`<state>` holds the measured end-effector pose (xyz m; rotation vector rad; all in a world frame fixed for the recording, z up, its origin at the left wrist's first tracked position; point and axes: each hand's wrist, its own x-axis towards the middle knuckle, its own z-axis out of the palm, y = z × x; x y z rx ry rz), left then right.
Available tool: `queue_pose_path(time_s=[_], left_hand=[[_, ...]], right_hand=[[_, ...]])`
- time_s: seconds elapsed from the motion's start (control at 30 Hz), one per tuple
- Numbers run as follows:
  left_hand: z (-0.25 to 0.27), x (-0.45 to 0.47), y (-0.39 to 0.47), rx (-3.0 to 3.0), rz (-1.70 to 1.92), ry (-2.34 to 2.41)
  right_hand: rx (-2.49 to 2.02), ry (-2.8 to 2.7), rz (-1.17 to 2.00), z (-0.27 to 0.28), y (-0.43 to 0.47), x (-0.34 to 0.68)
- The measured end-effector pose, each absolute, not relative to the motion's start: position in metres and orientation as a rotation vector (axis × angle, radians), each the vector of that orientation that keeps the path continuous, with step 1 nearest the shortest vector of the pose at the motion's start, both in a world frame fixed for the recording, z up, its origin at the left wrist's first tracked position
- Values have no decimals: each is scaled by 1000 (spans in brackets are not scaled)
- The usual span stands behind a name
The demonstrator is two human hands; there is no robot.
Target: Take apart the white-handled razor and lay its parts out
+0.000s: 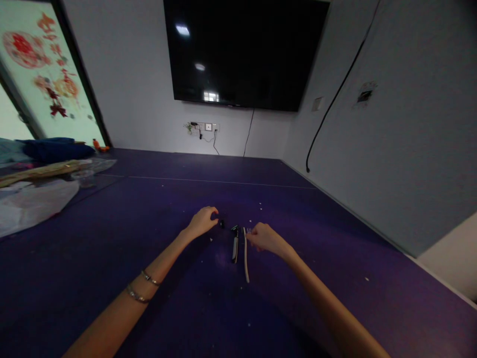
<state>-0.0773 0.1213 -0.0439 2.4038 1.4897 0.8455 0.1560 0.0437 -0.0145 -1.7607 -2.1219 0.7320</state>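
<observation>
My left hand (203, 222) hovers at the middle of the purple surface, thumb and forefinger curved with a gap between them. Just right of its fingertips is a small black piece (222, 223), apart from them. A razor (235, 247) with a dark head and a pale handle lies between my hands. Beside it lies a thin, slightly bent white stick-like thing (246, 261). My right hand (264, 237) is closed at the upper part of this white thing. A small clear or whitish bit (249, 230) shows by its fingertips; what they grip is unclear.
The purple surface (112, 278) carries scattered white specks. At the left lie a white plastic bag (40, 201), a clear cup (85, 178) and dark blue cloth (55, 149). A black cable (335, 97) hangs down the right wall. A television (246, 54) hangs on the far wall.
</observation>
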Motion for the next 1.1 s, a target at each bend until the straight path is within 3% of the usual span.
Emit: queue_pose_path(time_s=[0.33, 0.8, 1.1], left_hand=[[-82, -79, 136, 2541, 736, 1214], [-80, -70, 128, 2490, 803, 1228], [-49, -50, 91, 2596, 1078, 1065]], right_hand=[[-1744, -2006, 782, -16, 45, 194], [-1615, -2005, 754, -26, 49, 203], [-1376, -1621, 1103, -23, 48, 187]])
